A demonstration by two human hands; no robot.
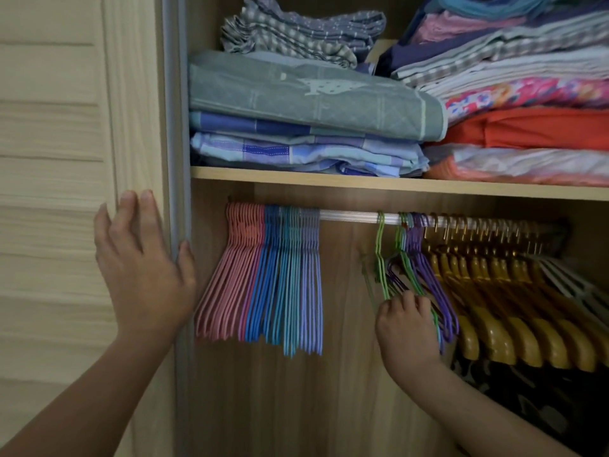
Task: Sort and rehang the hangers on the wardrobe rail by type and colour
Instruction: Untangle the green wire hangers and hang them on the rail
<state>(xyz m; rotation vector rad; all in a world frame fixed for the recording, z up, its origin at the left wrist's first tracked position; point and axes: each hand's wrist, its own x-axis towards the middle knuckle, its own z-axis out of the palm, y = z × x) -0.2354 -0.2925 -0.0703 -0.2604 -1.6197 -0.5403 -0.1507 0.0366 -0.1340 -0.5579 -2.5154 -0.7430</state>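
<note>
Head view: right hand (407, 319) pinches the green hangers (382, 258); left hand (140, 258), fingers flat, braces the door (66, 159) (lift hooks clear before sliding left).

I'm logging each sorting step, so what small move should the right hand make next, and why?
Probably lift a green hanger off the rail and rehang it beside the sorted bunch: the right hand grips mixed green and purple hangers.
</note>
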